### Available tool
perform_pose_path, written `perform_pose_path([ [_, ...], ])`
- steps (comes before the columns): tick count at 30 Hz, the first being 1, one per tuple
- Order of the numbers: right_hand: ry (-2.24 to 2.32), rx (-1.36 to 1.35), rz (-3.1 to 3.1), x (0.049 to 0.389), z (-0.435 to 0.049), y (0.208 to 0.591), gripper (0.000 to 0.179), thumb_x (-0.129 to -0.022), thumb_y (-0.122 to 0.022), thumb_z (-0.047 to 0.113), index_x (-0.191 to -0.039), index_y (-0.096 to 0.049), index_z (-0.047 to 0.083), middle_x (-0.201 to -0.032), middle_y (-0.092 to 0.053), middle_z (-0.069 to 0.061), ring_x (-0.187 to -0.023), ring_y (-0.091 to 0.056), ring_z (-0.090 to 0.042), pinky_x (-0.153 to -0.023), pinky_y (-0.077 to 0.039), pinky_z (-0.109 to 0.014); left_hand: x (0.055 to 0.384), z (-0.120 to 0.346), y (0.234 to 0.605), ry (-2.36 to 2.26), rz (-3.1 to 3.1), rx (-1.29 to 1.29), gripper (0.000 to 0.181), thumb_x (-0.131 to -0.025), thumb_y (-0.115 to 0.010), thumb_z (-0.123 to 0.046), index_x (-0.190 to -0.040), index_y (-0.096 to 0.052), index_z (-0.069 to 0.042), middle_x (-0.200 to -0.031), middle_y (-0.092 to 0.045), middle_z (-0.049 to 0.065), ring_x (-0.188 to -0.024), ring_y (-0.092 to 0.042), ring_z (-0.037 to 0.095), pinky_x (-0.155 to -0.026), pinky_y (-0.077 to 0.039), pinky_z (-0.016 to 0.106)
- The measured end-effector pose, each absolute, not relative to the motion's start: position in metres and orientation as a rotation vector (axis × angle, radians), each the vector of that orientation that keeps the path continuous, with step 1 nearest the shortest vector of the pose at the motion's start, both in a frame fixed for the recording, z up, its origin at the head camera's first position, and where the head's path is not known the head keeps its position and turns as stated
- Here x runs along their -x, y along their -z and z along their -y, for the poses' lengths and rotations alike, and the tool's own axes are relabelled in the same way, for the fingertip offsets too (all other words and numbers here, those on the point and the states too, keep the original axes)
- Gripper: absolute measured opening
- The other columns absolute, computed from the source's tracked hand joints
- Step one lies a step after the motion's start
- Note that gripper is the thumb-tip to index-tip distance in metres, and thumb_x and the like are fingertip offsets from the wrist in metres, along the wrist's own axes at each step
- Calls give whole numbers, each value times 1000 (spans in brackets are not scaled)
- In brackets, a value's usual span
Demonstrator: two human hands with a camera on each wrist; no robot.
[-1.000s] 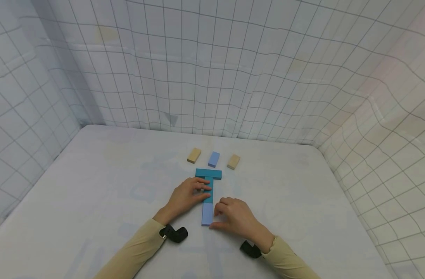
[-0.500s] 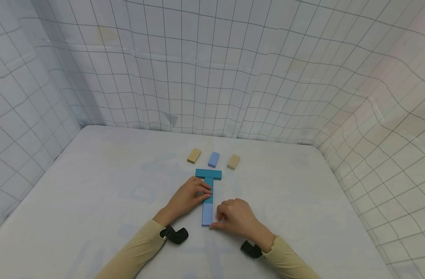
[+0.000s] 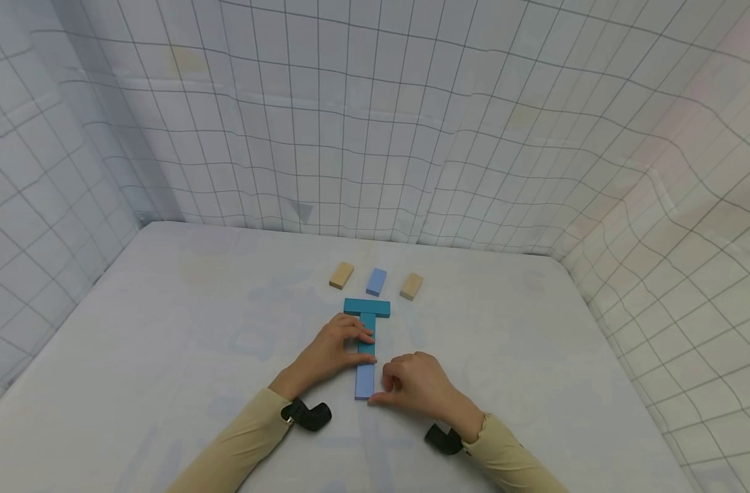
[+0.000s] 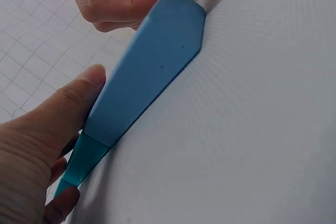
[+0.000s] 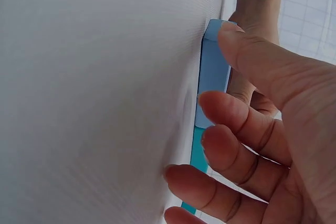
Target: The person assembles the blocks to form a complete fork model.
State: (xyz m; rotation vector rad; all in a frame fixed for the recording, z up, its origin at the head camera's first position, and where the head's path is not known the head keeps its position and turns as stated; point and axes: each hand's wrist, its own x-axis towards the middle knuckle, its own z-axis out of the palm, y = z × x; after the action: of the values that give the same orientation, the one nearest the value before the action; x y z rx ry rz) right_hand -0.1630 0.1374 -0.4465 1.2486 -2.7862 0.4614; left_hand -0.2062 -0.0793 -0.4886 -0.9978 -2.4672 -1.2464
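A teal block [image 3: 367,307] lies crosswise atop a line formed by another teal block [image 3: 367,320] and a light blue block [image 3: 365,389], making a T on the table. My left hand [image 3: 328,348] reaches over this stem from the left. Its fingertips rest on the teal block, and the thumb touches the stem near where teal meets blue. On the other side is my right hand [image 3: 419,385], its thumb at the near end of the blue block [image 5: 212,69]. The right hand's other fingers are bent and appear apart from the block in the head view.
Beyond the T stand two tan blocks, a left one [image 3: 341,275] and a right one [image 3: 411,286], with a small blue block [image 3: 376,282] between them. A white cloth covers the table [image 3: 504,342]. Grid-patterned curtains [image 3: 375,137] enclose the back and sides.
My left thumb has slid toward me along the stem, from the teal part to the join with the blue block, spreading from the fingers. My right fingers have drawn slightly away from the blue block.
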Motion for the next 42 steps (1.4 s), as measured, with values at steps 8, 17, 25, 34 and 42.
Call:
perform_pose_path([
  [8,-468,-1256,2808,164,-137,446,35,-77,-72,54,-63,-55,27,-55,-39,20,-51,-38,3,-58,-36,-22,205,79,488,1281,2478,980,28,-76,-81,-31,-97,-75,-14,-107,-63,-4,-104,-48,16,-91,-40,39],
  [17,-513,-1320,2811,166,-139,446,32,-81,-69,53,-65,-57,28,-55,-39,21,-53,-38,3,-61,-37,-23,205,79,489,1325,2516,942,26,-76,-81,-31,-96,-76,-16,-107,-62,-6,-103,-47,15,-90,-39,38],
  [25,-650,-1430,2777,173,-146,447,29,-91,-59,49,-73,-64,27,-62,-44,23,-54,-40,5,-61,-36,-20,204,78,487,1350,2528,914,23,-75,-82,-30,-95,-76,-18,-106,-62,-6,-104,-47,16,-91,-39,40],
  [34,-885,-1418,2685,189,-156,448,16,-93,-63,32,-82,-66,22,-75,-55,18,-64,-49,1,-58,-42,-18,205,77,490,1354,2538,905,22,-75,-82,-29,-94,-77,-20,-105,-60,-7,-105,-46,16,-92,-38,40],
  [42,-928,-1219,2583,213,-164,446,7,-91,-67,21,-95,-69,15,-90,-63,10,-82,-57,-8,-71,-50,-34,206,77,491,1377,2549,902,22,-75,-82,-29,-95,-77,-19,-105,-59,-8,-104,-45,15,-90,-38,41],
])
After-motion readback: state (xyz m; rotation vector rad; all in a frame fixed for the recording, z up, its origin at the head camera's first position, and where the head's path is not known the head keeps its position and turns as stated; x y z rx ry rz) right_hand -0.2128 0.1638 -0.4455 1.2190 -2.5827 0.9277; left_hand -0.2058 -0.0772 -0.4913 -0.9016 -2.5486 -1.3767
